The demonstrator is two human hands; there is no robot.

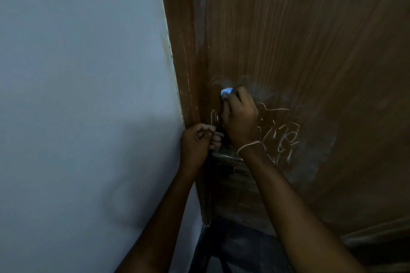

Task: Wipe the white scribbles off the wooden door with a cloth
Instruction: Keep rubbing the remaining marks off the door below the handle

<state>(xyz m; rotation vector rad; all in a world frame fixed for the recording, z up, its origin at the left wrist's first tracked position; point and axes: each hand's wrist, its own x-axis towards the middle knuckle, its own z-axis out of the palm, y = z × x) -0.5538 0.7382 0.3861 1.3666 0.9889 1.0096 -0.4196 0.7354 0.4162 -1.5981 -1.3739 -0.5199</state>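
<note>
A brown wooden door (310, 40) fills the right half of the view. White scribbles (281, 137) run across it at hand height, with smeared pale patches above and to the right of them. My right hand (240, 117) presses a small light-blue cloth (226, 91) against the door at the upper left of the scribbles; most of the cloth is hidden under the fingers. My left hand (196, 142) is closed around a metal bolt or latch (218, 134) at the door's left edge.
A pale grey-blue wall (84, 95) takes up the left half. The dark wooden door frame (184, 51) runs between wall and door. A metal door handle (228, 157) sits below my hands. Dark floor shows at the bottom.
</note>
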